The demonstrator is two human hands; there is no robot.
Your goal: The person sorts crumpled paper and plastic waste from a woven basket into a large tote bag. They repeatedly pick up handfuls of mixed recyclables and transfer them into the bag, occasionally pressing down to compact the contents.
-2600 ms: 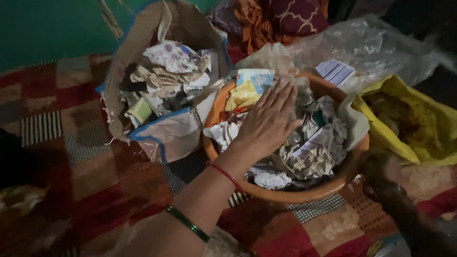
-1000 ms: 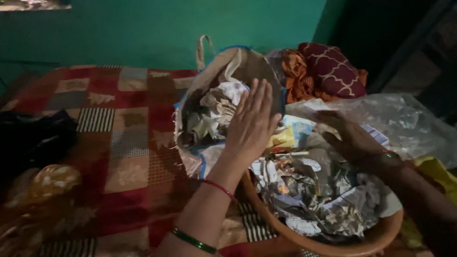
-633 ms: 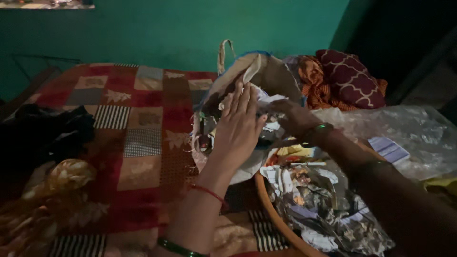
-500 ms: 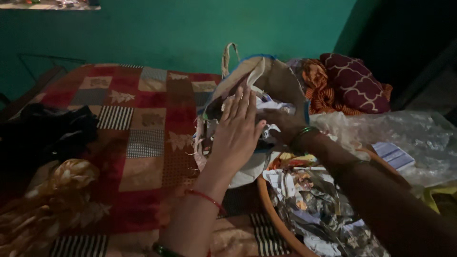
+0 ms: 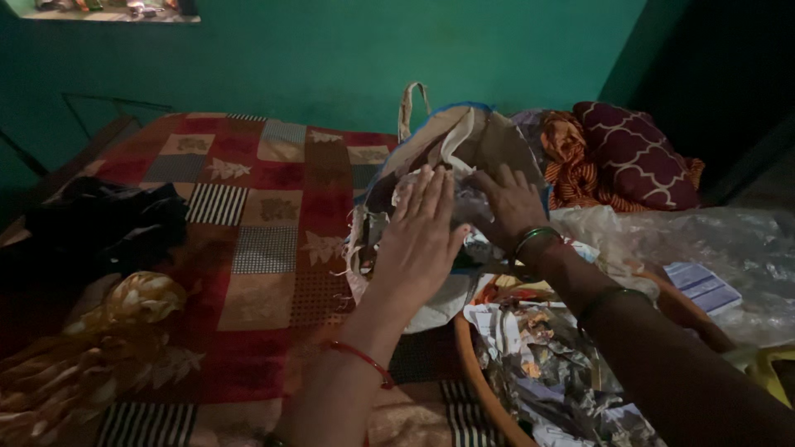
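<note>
**Both hands now flat on the bag's paper**

Since a moment ago the right hand (image 5: pixel 512 201) has risen from inside the cloth bag (image 5: pixel 451 145) and lies flat on the crumpled paper (image 5: pixel 464 207) at its mouth — fingers spread, grip apart, holding nothing. Left hand (image 5: pixel 421 240) rests beside it, palm down, fingers straight, grip likewise apart. Against the bag's near side sits an orange basin (image 5: pixel 480 389) of paper scraps, on the patchwork bed (image 5: pixel 265 248).
</note>
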